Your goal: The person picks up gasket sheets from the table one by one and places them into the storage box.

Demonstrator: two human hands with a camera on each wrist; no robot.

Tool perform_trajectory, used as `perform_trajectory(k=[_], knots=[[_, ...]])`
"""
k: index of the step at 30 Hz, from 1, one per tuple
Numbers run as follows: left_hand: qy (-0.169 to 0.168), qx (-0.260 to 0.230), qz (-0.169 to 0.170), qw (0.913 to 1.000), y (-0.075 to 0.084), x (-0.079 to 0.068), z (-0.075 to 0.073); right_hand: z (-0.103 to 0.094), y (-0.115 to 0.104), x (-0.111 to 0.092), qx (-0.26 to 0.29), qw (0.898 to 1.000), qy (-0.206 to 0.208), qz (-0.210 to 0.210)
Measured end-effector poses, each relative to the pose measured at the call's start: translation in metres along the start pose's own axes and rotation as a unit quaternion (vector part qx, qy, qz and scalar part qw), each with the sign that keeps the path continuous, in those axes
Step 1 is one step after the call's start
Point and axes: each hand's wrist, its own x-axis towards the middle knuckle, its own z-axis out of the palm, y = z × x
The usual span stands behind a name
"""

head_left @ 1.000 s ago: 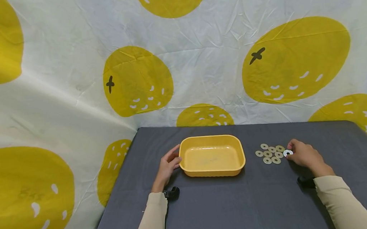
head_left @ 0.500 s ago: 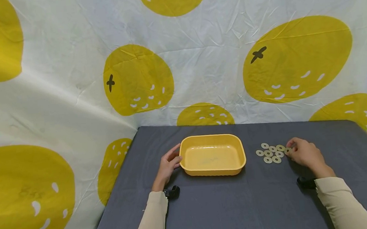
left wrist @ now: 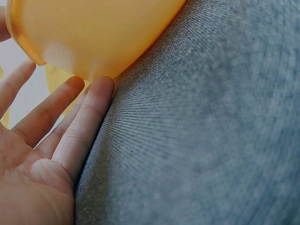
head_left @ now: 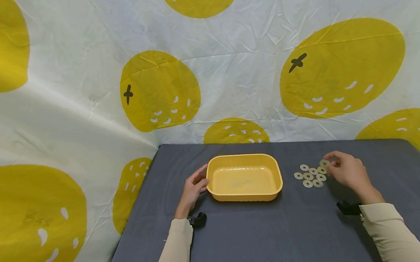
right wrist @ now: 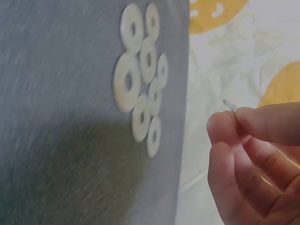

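In the head view, my left hand is at the left end of a yellow rectangular plastic tray. Its fairly straight fingers touch the tray's outer side, as the left wrist view shows with the fingertips under the wall. On the right, my right hand pinches one flat metal washer between thumb and fingers. That washer appears nearly edge-on in the right wrist view, raised off the cloth. Several more washers lie flat in a loose cluster just left of the right hand.
Dark grey cloth covers the table. Behind and to the left hangs a white curtain with large yellow fruit prints. The tray stands between the left hand and the washer cluster.
My right hand has picked one washer up from the cluster's right edge and moved it slightly up and left in the head view. The left hand stays at the tray.
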Motion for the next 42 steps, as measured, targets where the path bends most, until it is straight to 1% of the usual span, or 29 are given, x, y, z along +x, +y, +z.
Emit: perform_trajectory(k=[6, 9, 13, 15, 19, 21, 25, 32, 38, 42], knots=[[-0.018, -0.002, 0.004, 0.9998, 0.021, -0.011, 0.002, -0.001, -0.019, -0.002, 0.02, 0.999, 0.019, -0.036], [-0.019, 0.0, 0.004, 0.9998, 0.024, -0.014, 0.004, 0.0, -0.028, -0.003, 0.033, 0.998, 0.022, -0.046], [-0.022, 0.003, -0.002, 0.9998, 0.02, -0.012, 0.004, 0.001, -0.042, -0.005, 0.053, 0.997, 0.023, -0.055], [-0.022, 0.004, -0.002, 0.9998, 0.014, -0.008, 0.003, 0.001, -0.048, -0.005, 0.06, 0.996, 0.022, -0.057], [-0.01, 0.002, 0.001, 0.9999, -0.001, -0.001, 0.003, 0.003, -0.06, -0.005, 0.071, 0.996, 0.018, -0.059], [-0.002, 0.002, 0.004, 1.0, -0.004, 0.0, 0.003, 0.004, -0.065, -0.004, 0.078, 0.995, 0.016, -0.062], [0.009, 0.011, 0.01, 0.9998, -0.005, 0.0, 0.004, 0.008, -0.074, -0.003, 0.093, 0.993, 0.017, -0.076], [0.015, 0.024, 0.016, 0.9995, -0.004, -0.001, 0.004, 0.013, -0.092, -0.001, 0.109, 0.989, 0.016, -0.099], [0.019, 0.03, 0.018, 0.9992, -0.003, -0.002, 0.004, 0.02, -0.106, 0.001, 0.123, 0.987, 0.001, -0.102], [0.018, 0.025, 0.017, 0.9994, -0.003, -0.002, 0.003, 0.024, -0.116, 0.002, 0.125, 0.987, -0.008, -0.103]])
